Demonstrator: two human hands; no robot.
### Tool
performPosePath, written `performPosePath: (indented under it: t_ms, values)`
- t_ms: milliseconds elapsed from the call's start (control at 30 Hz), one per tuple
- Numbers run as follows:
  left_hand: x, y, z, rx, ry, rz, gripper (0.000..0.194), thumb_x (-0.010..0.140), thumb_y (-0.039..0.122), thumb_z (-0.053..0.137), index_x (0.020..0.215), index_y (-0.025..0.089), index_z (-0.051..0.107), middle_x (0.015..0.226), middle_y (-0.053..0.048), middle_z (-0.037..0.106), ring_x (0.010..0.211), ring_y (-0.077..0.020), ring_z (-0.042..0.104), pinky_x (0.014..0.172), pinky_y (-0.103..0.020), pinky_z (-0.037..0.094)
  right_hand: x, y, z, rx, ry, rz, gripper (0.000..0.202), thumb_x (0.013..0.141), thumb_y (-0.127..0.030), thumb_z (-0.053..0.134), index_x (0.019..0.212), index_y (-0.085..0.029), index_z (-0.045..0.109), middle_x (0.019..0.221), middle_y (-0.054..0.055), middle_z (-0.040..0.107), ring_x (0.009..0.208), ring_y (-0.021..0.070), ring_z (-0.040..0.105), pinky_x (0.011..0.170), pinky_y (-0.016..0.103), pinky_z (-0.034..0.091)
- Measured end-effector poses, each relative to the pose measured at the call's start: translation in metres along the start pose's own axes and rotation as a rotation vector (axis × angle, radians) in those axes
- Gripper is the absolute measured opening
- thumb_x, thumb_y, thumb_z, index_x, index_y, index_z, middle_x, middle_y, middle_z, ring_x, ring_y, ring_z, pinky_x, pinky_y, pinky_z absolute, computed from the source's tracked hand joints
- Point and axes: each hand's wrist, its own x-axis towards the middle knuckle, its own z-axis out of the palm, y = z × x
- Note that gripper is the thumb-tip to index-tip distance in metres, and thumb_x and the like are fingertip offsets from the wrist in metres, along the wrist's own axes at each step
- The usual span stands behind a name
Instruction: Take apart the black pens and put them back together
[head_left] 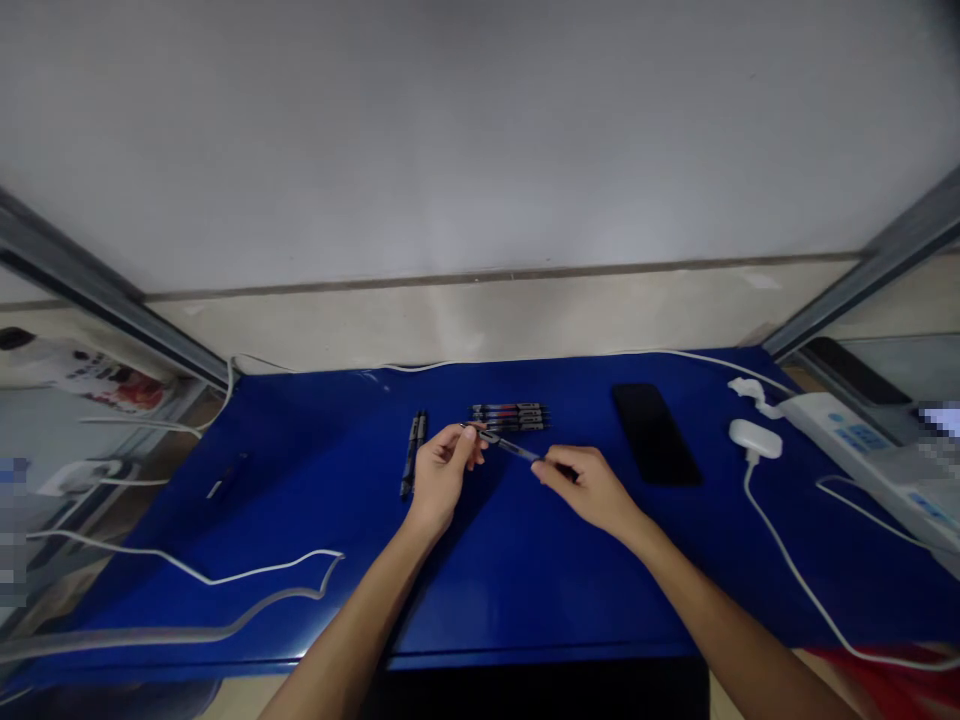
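Note:
A dark pen with a clear barrel is held between my two hands, slanting down to the right above the blue table. My left hand pinches its upper left end. At the lower right end, the fingers of my right hand are closed on the same pen. Just behind it lies a row of several pens, side by side and pointing across the table. Two more dark pens lie lengthwise to the left of my left hand, partly hidden by it.
A black phone lies right of my hands. Further right are a white charger with its cable and a white power strip. White cables cross the left of the blue table, near a small dark object.

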Motion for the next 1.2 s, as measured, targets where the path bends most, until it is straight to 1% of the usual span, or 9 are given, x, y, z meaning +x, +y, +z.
performPosePath:
  t_ms: [133, 267, 367, 467, 567, 700, 867, 1033, 1200]
  values:
    - [-0.005, -0.004, 0.007, 0.016, -0.054, -0.029, 0.035, 0.086, 0.049, 0.061, 0.093, 0.015, 0.068, 0.071, -0.003, 0.066, 0.060, -0.0116, 0.057, 0.056, -0.023, 0.044, -0.003, 0.001, 0.009, -0.131, -0.196, -0.155, 0.040, 0.095, -0.038, 0.054, 0.059, -0.019, 0.054, 0.057, -0.002, 0.050, 0.050, 0.0111, 0.043, 0.051, 0.027, 0.030]
    - [-0.011, -0.011, 0.016, -0.019, -0.212, -0.089, 0.032, 0.081, 0.047, 0.068, 0.081, 0.016, 0.063, 0.081, -0.005, 0.070, 0.062, -0.0116, 0.060, 0.056, -0.023, 0.046, -0.001, 0.008, 0.011, -0.233, -0.206, -0.300, 0.038, 0.095, -0.036, 0.054, 0.061, -0.020, 0.054, 0.057, -0.002, 0.049, 0.053, 0.0124, 0.045, 0.054, 0.027, 0.032]
    - [-0.011, -0.009, 0.014, 0.009, -0.259, -0.086, 0.031, 0.084, 0.047, 0.064, 0.078, 0.016, 0.060, 0.079, -0.004, 0.069, 0.066, -0.0129, 0.061, 0.060, -0.024, 0.047, 0.000, 0.009, 0.011, -0.254, -0.230, -0.354, 0.034, 0.095, -0.036, 0.056, 0.064, -0.021, 0.057, 0.060, -0.001, 0.052, 0.056, 0.0133, 0.048, 0.056, 0.028, 0.035]
    - [-0.005, -0.001, 0.001, 0.257, -0.154, 0.003, 0.033, 0.090, 0.048, 0.054, 0.076, 0.018, 0.059, 0.068, -0.001, 0.063, 0.064, -0.0137, 0.057, 0.060, -0.026, 0.044, 0.000, 0.007, 0.009, -0.239, -0.237, -0.315, 0.033, 0.096, -0.035, 0.055, 0.066, -0.021, 0.059, 0.063, 0.000, 0.056, 0.058, 0.0135, 0.051, 0.058, 0.028, 0.038]
    - [0.003, 0.005, -0.016, 0.749, 0.060, 0.171, 0.036, 0.092, 0.043, 0.050, 0.065, 0.020, 0.052, 0.062, -0.001, 0.056, 0.068, -0.0171, 0.053, 0.063, -0.029, 0.040, 0.000, 0.006, 0.007, -0.237, -0.206, -0.279, 0.033, 0.097, -0.035, 0.053, 0.067, -0.021, 0.058, 0.064, 0.000, 0.056, 0.060, 0.0141, 0.053, 0.060, 0.028, 0.040]
    - [0.010, 0.002, -0.033, 1.125, 0.139, 0.279, 0.029, 0.092, 0.037, 0.049, 0.067, 0.022, 0.052, 0.073, -0.005, 0.059, 0.081, -0.0236, 0.050, 0.072, -0.035, 0.041, -0.001, 0.008, 0.005, -0.277, -0.172, -0.247, 0.036, 0.097, -0.035, 0.051, 0.065, -0.021, 0.056, 0.063, 0.000, 0.055, 0.060, 0.0143, 0.053, 0.060, 0.029, 0.040]
    - [0.009, -0.007, -0.037, 1.324, 0.171, 0.345, 0.027, 0.090, 0.039, 0.051, 0.074, 0.020, 0.062, 0.096, -0.013, 0.058, 0.095, -0.0298, 0.047, 0.083, -0.042, 0.043, -0.001, 0.009, 0.004, -0.287, -0.139, -0.239, 0.038, 0.098, -0.036, 0.049, 0.064, -0.021, 0.056, 0.065, 0.001, 0.058, 0.058, 0.0141, 0.052, 0.058, 0.029, 0.038]
    - [0.003, -0.005, -0.028, 1.467, 0.139, 0.318, 0.033, 0.093, 0.036, 0.048, 0.075, 0.016, 0.068, 0.106, -0.013, 0.056, 0.099, -0.0302, 0.045, 0.081, -0.041, 0.043, -0.001, 0.006, 0.003, -0.335, -0.143, -0.196, 0.041, 0.100, -0.037, 0.045, 0.065, -0.019, 0.054, 0.067, 0.001, 0.058, 0.061, 0.0136, 0.054, 0.061, 0.028, 0.039]
    - [0.000, -0.002, -0.027, 1.520, 0.170, 0.294, 0.033, 0.092, 0.038, 0.050, 0.076, 0.017, 0.071, 0.112, -0.012, 0.056, 0.103, -0.0308, 0.044, 0.078, -0.041, 0.044, -0.001, 0.005, 0.003, -0.371, -0.151, -0.180, 0.043, 0.101, -0.039, 0.043, 0.064, -0.019, 0.053, 0.067, 0.001, 0.058, 0.061, 0.0135, 0.054, 0.062, 0.028, 0.040]
